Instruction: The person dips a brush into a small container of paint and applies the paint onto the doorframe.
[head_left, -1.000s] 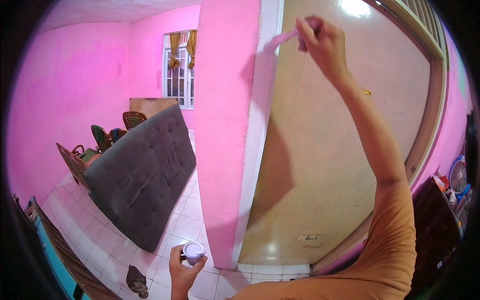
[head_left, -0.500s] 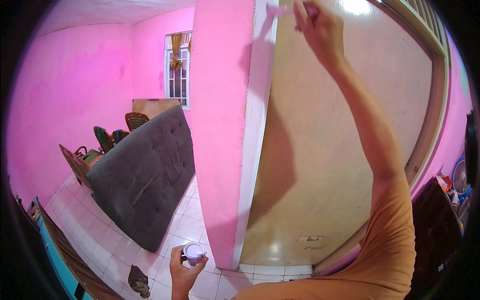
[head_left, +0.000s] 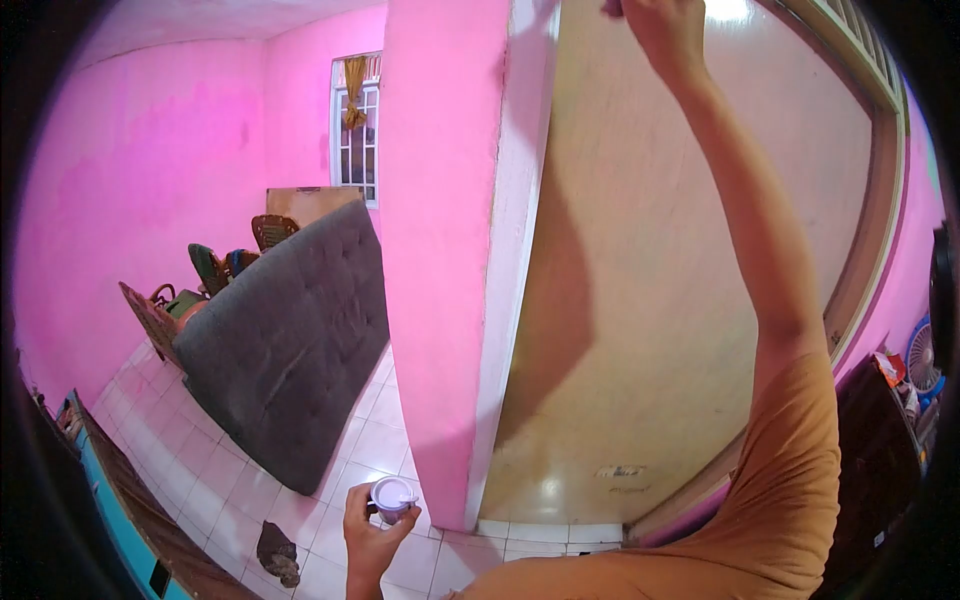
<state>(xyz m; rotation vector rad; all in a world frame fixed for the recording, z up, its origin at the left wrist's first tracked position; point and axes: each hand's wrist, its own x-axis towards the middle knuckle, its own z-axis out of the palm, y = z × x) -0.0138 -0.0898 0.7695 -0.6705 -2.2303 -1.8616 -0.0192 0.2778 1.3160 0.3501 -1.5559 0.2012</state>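
Low in the view, my left hand [head_left: 372, 540] is wrapped round a small cup of lilac paint [head_left: 392, 492], held upright above the tiled floor. My right hand [head_left: 668, 28] is raised to the top edge, close to the upper part of a pale lilac door frame [head_left: 512, 250]. Its fingers are mostly cut off by the frame edge. The paintbrush seen in that hand a moment ago is now out of view. Beside the frame stand a pink wall end [head_left: 440, 260] and a tan door panel [head_left: 660, 300], on which my arm's shadow falls.
A grey tufted mattress [head_left: 290, 340] leans on its side at left, with wooden chairs [head_left: 272, 232] behind it. A dark crumpled bag [head_left: 278, 553] lies on the white tiles [head_left: 370, 450]. At right are a dark cabinet [head_left: 868, 450] and a blue fan [head_left: 922, 355].
My right hand has risen, partly leaving the view at the top, and the brush tip is no longer visible. My left hand with the cup has shifted only slightly.
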